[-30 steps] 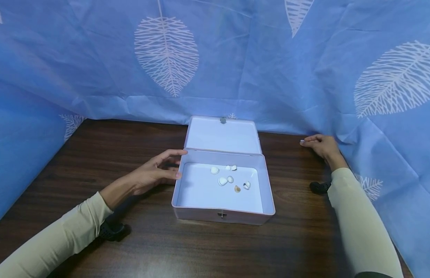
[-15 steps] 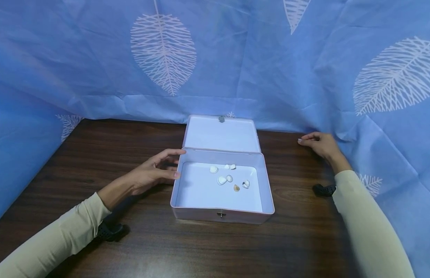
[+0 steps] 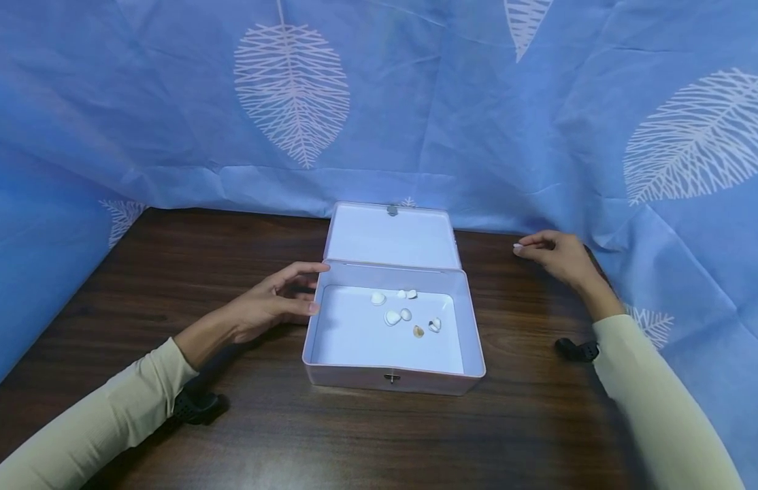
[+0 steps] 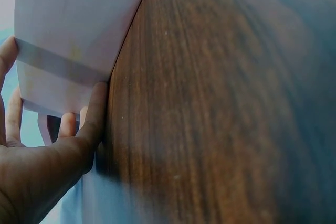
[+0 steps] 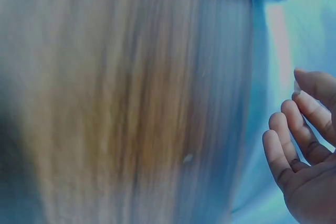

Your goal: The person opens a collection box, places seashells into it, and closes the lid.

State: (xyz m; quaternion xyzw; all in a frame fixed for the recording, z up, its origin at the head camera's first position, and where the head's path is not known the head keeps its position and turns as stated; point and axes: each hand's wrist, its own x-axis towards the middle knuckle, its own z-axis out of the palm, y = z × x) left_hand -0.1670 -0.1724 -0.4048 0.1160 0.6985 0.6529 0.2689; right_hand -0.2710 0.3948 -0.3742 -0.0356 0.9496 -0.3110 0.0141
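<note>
A pale lidded box [image 3: 393, 381] stands open on the table, its lid [image 3: 391, 238] tipped back. Several seashells [image 3: 392, 318], mostly white and one brownish, lie scattered on its white floor. My left hand [image 3: 271, 303] rests at the box's left side, fingertips touching the wall near the rim, fingers extended; the left wrist view shows its fingers against the outer wall [image 4: 63, 24]. Near the table's back right, my right hand [image 3: 563, 260] pinches a small white seashell [image 5: 296, 87] between thumb and index finger, mostly hidden by the fingertips. It is raised above the table.
The dark wooden table [image 3: 256, 435] runs back to a blue curtain [image 3: 409, 102] with white leaf prints, which also hangs along the left and right sides. A metal latch [image 3: 391, 378] sits on the box's front. A pale speck [image 5: 188, 158] shows on the tabletop.
My right hand has shifted slightly left and up from the back right, the white seashell still pinched in it. The left hand and the box have stayed in place.
</note>
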